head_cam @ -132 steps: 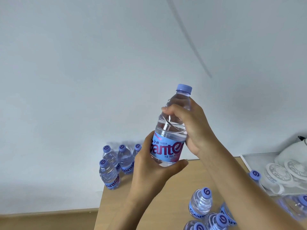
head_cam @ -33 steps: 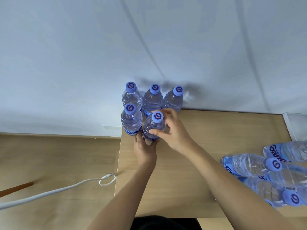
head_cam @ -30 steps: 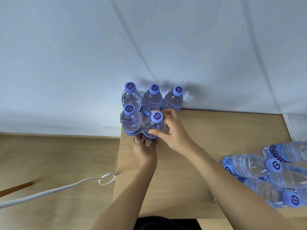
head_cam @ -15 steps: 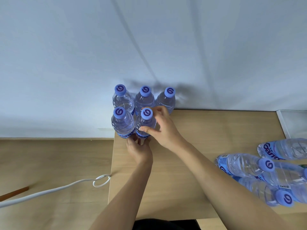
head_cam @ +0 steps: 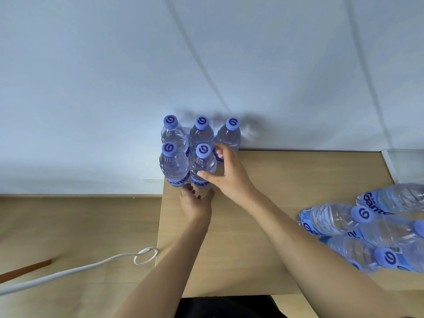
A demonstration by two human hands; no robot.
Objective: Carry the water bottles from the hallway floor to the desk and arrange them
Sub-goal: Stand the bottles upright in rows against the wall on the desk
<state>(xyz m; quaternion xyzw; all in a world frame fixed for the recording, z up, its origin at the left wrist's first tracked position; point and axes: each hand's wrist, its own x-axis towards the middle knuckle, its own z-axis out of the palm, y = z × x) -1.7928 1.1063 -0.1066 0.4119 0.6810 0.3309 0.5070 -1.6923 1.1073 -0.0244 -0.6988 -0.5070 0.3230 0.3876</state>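
Five clear water bottles with blue caps stand in the desk's point(head_cam: 275, 180) back left corner against the wall, three in the back row point(head_cam: 201, 134) and two in front. My right hand point(head_cam: 229, 180) holds the front right bottle point(head_cam: 203, 164), thumb on its near side and fingers curled behind it. At that bottle's base my left hand point(head_cam: 195, 203) grips it from the near side. The bottle stands upright, touching the front left bottle point(head_cam: 173, 166).
Several more bottles lie on their sides at the desk's right edge point(head_cam: 330, 219). A white tray corner point(head_cam: 403, 164) shows at the far right. A white cable point(head_cam: 144, 255) loops over the wooden floor left of the desk.
The bottle I held up in the air now stands in the front row. In the last second my right hand slid from its cap down to its body.
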